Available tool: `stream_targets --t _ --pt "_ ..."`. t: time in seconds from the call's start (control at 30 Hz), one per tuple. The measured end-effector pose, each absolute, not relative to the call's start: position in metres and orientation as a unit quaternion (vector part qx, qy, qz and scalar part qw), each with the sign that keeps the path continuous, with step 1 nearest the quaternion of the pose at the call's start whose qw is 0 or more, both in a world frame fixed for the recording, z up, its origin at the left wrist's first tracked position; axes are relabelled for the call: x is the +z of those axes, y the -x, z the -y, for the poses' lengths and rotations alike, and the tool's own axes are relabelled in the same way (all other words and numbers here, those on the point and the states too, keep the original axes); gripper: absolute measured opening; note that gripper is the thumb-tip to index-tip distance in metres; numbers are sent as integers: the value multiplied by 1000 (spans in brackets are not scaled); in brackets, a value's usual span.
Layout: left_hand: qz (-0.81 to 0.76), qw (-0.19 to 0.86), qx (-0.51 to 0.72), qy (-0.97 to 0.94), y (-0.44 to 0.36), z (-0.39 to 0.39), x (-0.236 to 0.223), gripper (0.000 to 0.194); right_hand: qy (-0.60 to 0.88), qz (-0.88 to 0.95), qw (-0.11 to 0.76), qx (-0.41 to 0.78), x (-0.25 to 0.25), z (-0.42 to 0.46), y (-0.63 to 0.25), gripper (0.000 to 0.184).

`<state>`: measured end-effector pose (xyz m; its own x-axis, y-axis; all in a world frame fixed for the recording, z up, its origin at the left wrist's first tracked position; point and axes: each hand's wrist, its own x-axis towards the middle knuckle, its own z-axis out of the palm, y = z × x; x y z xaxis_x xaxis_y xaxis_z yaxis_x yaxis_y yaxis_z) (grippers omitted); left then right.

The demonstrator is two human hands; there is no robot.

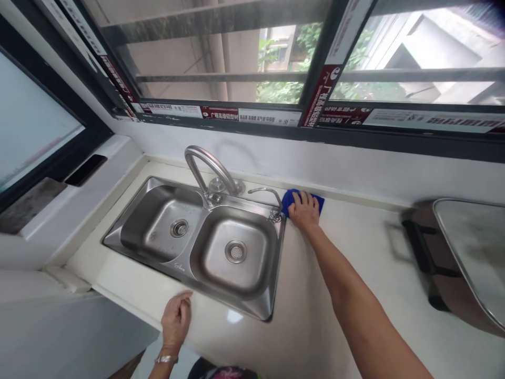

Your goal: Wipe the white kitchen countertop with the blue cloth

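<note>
The right hand (303,210) lies over a blue cloth (291,199), fingers spread wide and pressing it against the counter (276,342), just right of the double steel sink (126,209). The cloth sits close to the back edge of the counter, its ends showing on either side of the hand. The left hand (177,321) holds nothing: its fingers curl loosely at the counter's front edge, near the sink's near corner, with a metal bracelet (166,359) on the wrist.

For work like this, a flat palm with the fingers spread gives even pressure, and the cloth's edge can be pushed into the line where the counter meets the wall. The small side tap (264,190) stands just beside the hand and its base is the tightest spot, so the cloth would need folding or turning to get around it. The arched main tap (209,163) stands further left, behind the sink.

To the right sits a dark cooking pot (473,252), perhaps with a smudged glass lid, though the view there is too blurred to be sure. It has a side handle (394,237) and is well apart from the cloth. A barred window (276,63) runs along the wall above.
</note>
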<state>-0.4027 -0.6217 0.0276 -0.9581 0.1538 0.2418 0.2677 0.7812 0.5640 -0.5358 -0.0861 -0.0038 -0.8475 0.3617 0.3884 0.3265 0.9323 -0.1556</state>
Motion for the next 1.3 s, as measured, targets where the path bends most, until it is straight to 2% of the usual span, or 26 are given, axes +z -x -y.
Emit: stream_targets --t 0.3,0.63,0.87,1.13,1.3 --pt "947 86 -289 108 406 628 21 30 90 980 175 38 4 81 526 54" --pt "956 50 -278 86 409 629 25 29 -9 987 141 78 10 72 554 52" --pt "959 56 -267 73 413 638 15 28 44 987 140 70 11 62 529 52" --pt "965 55 -241 86 418 637 19 29 161 975 144 58 4 -44 434 54" --pt "966 55 -238 88 419 635 21 30 248 951 176 50 3 -73 401 53"
